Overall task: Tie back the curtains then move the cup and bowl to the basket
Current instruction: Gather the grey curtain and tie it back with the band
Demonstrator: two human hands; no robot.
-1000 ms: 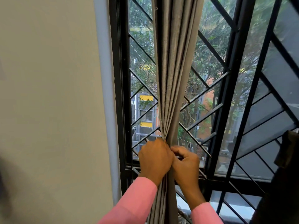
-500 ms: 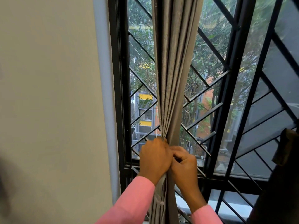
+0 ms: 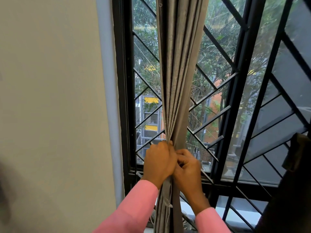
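A grey curtain [image 3: 178, 68] hangs bunched into narrow folds in front of the window. My left hand [image 3: 158, 161] is clenched around the gathered fabric at its waist. My right hand [image 3: 189, 167] presses against it from the right, fingers curled in at the same spot. Whether a tie-back is between the fingers is hidden. A thin pale cord [image 3: 168, 205] dangles on the curtain below my hands. The cup, bowl and basket are not in view.
A black window frame with a diagonal metal grille [image 3: 235, 91] stands right behind the curtain. A plain beige wall [image 3: 50, 106] fills the left. A dark second curtain edge [image 3: 296, 157] shows at the far right.
Both hands have stayed clamped at the curtain's waist. The right hand's fingers have curled in closer against the left hand. The view shifted slightly.
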